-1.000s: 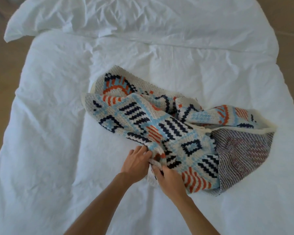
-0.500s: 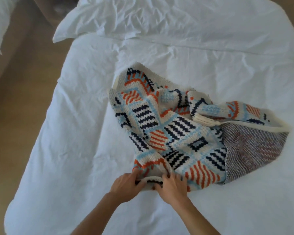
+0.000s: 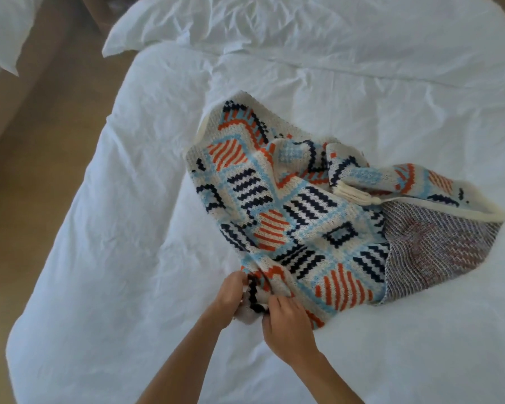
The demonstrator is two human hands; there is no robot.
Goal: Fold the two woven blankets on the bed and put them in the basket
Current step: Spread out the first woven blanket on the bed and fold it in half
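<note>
A woven blanket (image 3: 301, 211) with orange, navy and light-blue geometric patterns lies crumpled on the white bed (image 3: 123, 228). Its dull purplish underside (image 3: 438, 252) shows at the right, and a cream tassel (image 3: 359, 195) lies on top near the middle. My left hand (image 3: 231, 293) and my right hand (image 3: 286, 322) are side by side at the blanket's near corner, both pinching bunched fabric. Only one blanket is in view, and no basket shows.
A white pillow (image 3: 274, 21) lies across the head of the bed. Brown floor (image 3: 32, 158) runs along the bed's left side, with the corner of other white bedding (image 3: 0, 39) at the top left.
Both hands have drawn the blanket's near corner toward me and bunched it. The tassel has come into view. My view has swung left, showing more floor.
</note>
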